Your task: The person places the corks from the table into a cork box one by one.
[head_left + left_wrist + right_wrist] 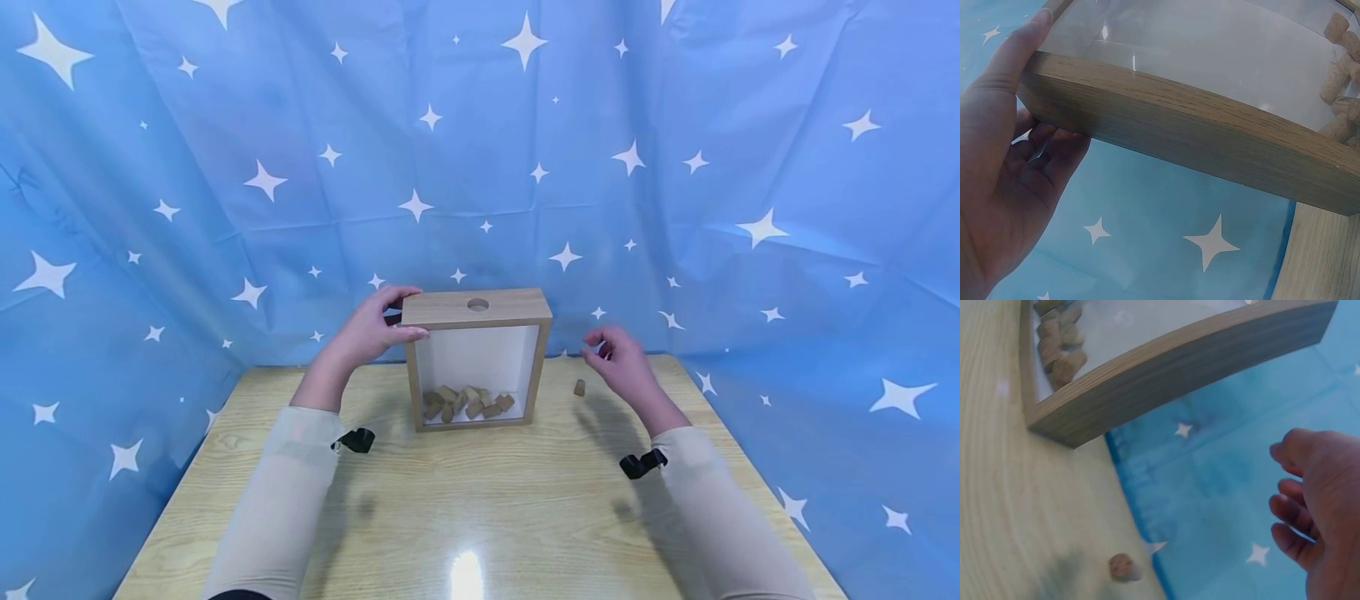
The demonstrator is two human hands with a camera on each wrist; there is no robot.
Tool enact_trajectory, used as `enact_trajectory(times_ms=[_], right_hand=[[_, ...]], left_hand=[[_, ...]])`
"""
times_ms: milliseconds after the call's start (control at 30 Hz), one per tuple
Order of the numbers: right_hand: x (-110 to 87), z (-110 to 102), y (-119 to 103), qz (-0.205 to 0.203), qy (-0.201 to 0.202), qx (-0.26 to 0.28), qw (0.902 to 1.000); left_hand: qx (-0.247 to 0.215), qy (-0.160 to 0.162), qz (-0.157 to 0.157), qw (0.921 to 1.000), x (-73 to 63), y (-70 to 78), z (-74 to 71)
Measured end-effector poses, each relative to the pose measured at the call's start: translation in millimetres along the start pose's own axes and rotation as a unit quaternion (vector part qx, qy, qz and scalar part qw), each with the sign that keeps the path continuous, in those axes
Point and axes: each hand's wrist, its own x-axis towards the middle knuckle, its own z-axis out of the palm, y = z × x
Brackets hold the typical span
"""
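Note:
A wooden shadow box (536, 367) with a clear front and a round hole in its top stands upright on the table. Several corks (491, 411) lie in a heap at its bottom. My left hand (378, 321) grips the box's upper left corner, thumb at the front and fingers behind, as the left wrist view also shows. Apart from the box, to its right, my right hand (618, 358) hovers with loosely bent fingers, and I see nothing between them. Below it a single cork (580, 387) sits on the tabletop, also visible in the right wrist view.
The light wood table (465, 492) ends just behind the box. A blue curtain with white stars (480, 150) hangs behind the table and along both sides. Black wrist cameras (642, 463) are strapped over both sleeves.

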Motion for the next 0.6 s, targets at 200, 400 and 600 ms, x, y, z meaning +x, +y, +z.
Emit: enact_trajectory(times_ms=[200,400,600], right_hand=[[-6.0,11.9,22.5,0.013,-0.008,-0.001,0.9999],[-13.5,26.3,42.5,0.034,-0.035,-0.007,0.9988],[-20.2,39.0,57.7,0.057,-0.052,-0.009,0.9970]], left_hand=[[-0.001,0.002,0.002,1.0000,0.0,1.0,0.5],[0.002,0.001,0.001,1.0000,-0.4,0.5,1.1],[0.002,0.001,0.002,1.0000,-0.5,0.6,1.2]])
